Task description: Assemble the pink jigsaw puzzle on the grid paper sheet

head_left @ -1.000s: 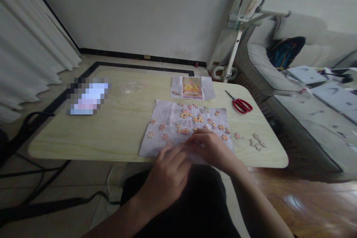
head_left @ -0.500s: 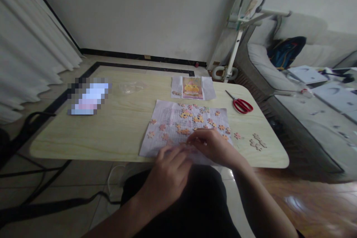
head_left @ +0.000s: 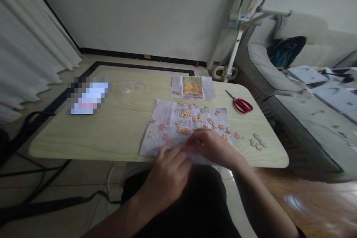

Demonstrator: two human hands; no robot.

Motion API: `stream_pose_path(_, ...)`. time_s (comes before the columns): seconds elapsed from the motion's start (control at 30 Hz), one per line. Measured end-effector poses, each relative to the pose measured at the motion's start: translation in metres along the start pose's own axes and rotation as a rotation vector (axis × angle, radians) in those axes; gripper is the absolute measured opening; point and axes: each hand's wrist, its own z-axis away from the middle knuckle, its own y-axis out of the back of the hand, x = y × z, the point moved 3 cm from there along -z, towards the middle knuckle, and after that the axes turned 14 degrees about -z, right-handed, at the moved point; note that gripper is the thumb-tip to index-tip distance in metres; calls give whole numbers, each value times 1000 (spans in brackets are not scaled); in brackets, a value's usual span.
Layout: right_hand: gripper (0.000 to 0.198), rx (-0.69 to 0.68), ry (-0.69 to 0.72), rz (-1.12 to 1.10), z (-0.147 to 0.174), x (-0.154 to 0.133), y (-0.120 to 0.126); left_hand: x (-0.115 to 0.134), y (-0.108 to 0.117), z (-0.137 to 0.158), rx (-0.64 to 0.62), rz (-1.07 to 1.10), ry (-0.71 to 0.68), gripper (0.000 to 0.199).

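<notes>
Both hands meet at the near edge of a printed sheet of paper [head_left: 150,145]. My left hand [head_left: 173,167] has its fingers bent and pressed down onto pinkish puzzle pieces [head_left: 182,144] there. Curled just beside it, my right hand [head_left: 210,144] has its fingertips closed at the same pieces; its fingers hide part of them. Farther up the sheet lie loose and joined puzzle pieces, among them a yellow joined group [head_left: 198,118] and an orange strip [head_left: 183,131]. Behind the sheet is a picture [head_left: 192,87] of a yellow figure on white paper.
Red-handled scissors [head_left: 242,106] lie at the table's right. Several pieces sit face-down [head_left: 258,142] near the right corner, with a pink piece [head_left: 237,135] beside them. Clear plastic [head_left: 131,87] and a phone with a blurred screen [head_left: 90,98] are on the left. A sofa [head_left: 301,119] stands right.
Both hands stay in almost the same place; the right fingers shift only slightly over the pieces. The loose pieces and other objects lie as before.
</notes>
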Motion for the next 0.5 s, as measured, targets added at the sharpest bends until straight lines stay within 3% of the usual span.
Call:
stream_pose_path(0.33, 18, -46, 28, 166, 0, -10, -3, 0, 0, 1, -23, 5, -4, 25)
stream_pose_path(0.5, 19, -77, 34, 141, 1, -8, -1, 1, 1, 2, -18, 20, -1, 24)
